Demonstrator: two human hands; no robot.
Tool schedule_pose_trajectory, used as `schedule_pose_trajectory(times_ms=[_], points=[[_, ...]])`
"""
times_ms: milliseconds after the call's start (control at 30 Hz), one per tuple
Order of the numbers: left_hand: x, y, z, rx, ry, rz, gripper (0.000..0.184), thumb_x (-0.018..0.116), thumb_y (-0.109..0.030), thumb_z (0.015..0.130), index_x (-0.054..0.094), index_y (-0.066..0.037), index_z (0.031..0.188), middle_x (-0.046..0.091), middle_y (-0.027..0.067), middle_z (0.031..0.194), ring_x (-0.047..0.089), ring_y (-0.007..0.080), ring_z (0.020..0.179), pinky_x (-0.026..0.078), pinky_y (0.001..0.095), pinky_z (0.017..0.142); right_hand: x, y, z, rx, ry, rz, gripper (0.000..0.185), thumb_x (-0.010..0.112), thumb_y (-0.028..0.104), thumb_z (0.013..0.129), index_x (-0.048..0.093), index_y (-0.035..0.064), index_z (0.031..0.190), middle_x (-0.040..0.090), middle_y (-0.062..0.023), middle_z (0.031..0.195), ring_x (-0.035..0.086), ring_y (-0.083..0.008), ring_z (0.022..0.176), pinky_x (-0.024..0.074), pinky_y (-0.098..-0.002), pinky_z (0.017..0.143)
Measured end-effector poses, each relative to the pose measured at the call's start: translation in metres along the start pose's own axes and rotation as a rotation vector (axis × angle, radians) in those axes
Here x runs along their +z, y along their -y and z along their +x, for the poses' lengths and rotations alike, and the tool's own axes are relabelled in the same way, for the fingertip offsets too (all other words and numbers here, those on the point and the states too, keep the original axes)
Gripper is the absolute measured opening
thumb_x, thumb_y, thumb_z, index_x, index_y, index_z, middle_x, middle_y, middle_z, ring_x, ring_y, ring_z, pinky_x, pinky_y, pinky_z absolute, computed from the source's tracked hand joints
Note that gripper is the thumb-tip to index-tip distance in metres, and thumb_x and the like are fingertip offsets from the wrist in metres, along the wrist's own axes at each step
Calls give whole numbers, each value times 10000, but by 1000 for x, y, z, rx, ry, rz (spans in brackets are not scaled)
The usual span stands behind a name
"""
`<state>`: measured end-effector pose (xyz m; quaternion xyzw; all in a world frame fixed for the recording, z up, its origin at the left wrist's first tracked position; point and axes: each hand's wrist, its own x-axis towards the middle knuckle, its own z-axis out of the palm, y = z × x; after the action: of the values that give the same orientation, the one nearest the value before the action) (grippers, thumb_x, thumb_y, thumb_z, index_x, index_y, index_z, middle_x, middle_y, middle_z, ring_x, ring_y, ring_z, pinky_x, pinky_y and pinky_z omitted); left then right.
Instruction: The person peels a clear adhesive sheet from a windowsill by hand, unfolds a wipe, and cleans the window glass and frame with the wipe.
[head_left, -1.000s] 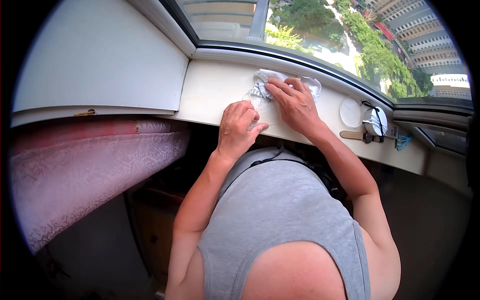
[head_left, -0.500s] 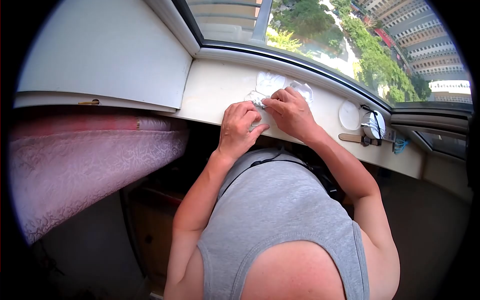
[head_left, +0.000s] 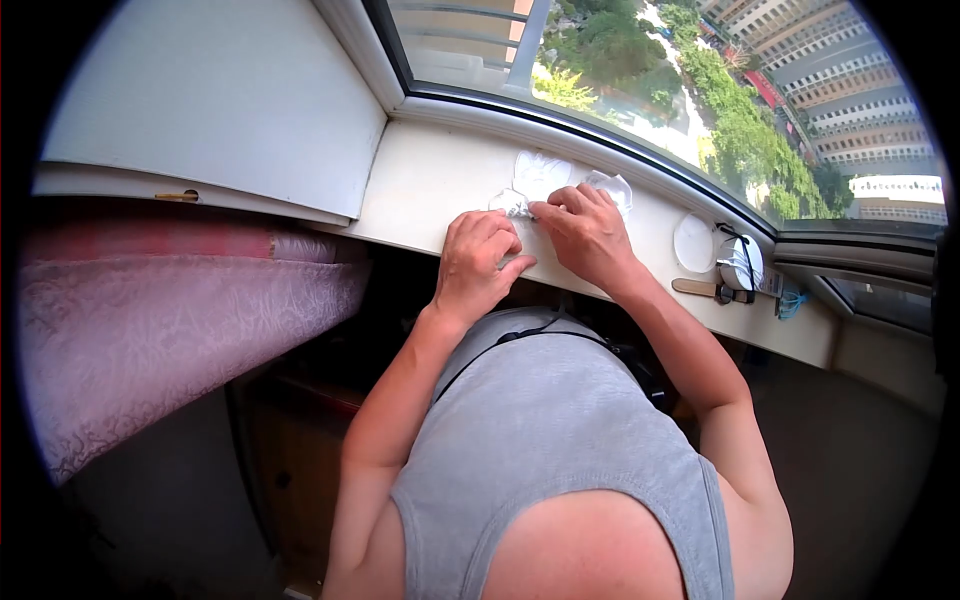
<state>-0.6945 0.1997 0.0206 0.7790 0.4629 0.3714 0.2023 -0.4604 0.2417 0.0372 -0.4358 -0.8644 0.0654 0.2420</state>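
Observation:
A small crumpled white piece [head_left: 509, 202], thin and wrinkled, lies on the pale windowsill between my hands. My right hand [head_left: 590, 236] pinches at its right edge with thumb and forefinger; the fingertips are partly hidden. My left hand [head_left: 474, 258] rests at the sill's front edge, its bent fingers beside the piece and its thumb held apart from them. I see nothing between that thumb and forefinger. Just behind lies a flat white piece [head_left: 542, 173] with faint markings. Another white piece [head_left: 611, 187] shows past my right knuckles, partly covered.
Farther right on the windowsill [head_left: 405, 185] lie a white disc [head_left: 693, 243], a white rounded thing with a black strap [head_left: 742, 263], a wooden stick [head_left: 693, 287] and blue cord [head_left: 791, 303]. The window frame [head_left: 600, 140] borders the back. Pink patterned fabric [head_left: 190, 340] hangs at left.
The view has shifted slightly. My right fingers have moved a little on the crumpled white piece, and more of it shows. My left hand has barely moved.

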Motion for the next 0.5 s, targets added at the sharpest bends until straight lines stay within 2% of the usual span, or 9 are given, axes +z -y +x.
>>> schedule_pose_trajectory(times_ms=[67,133,267,333,367,400,467,500], points=[[-1,1,2,23,-2,16,299,1004,-145,785,743,-90,920,745,59,1096,712,307,1176,526,481,1127,12,-22,17,75,-130,-45,294,833,92,962,850,201,1235,743,-33,1057,700,-276,1002,540,-450,877],[-3,2,1,9,28,-1,305,1023,-144,788,751,-94,917,768,60,1138,727,309,1258,521,481,1137,18,-22,31,138,-168,-62,293,821,98,962,845,201,1236,737,-37,1066,695,-283,1000,542,-449,882],[-1,2,0,-9,46,-8,329,1031,-150,787,736,-93,923,764,70,1184,717,316,1275,519,487,1147,3,19,5,0,44,-10,315,810,127,953,848,199,1257,723,-35,1090,694,-260,1008,534,-433,885],[3,2,-4,-14,-22,24,372,1046,-166,784,714,-96,937,740,100,1277,696,338,1314,519,493,1162,-5,23,-5,24,108,68,366,834,57,936,874,197,1273,727,-47,1102,698,-269,1015,530,-441,893],[3,4,-7,-36,-24,52,453,1072,-198,760,693,-101,989,703,142,1385,641,371,1423,484,512,1220,-5,19,-2,21,112,69,366,834,57,936,874,197,1273,727,-47,1102,698,-269,1015,530,-441,893],[2,1,-7,-39,-23,52,453,1072,-198,760,693,-101,989,703,142,1385,641,371,1423,484,512,1220,-4,14,3,30,87,27,361,841,65,938,876,194,1274,729,-43,1098,698,-267,1017,528,-438,891],[-2,-4,-3,-99,-34,163,512,1084,-239,752,686,-105,1045,674,162,1470,565,387,1534,419,536,1287,7,0,16,65,-8,-44,355,852,76,932,872,181,1270,733,-34,1090,700,-260,1025,525,-435,890],[-2,-2,-4,-138,-5,162,576,1087,-276,757,669,-100,1113,655,168,1553,499,400,1611,348,558,1340,12,-1,24,77,-25,-63,316,847,103,933,862,179,1239,731,-37,1097,695,-262,1028,522,-440,888]])
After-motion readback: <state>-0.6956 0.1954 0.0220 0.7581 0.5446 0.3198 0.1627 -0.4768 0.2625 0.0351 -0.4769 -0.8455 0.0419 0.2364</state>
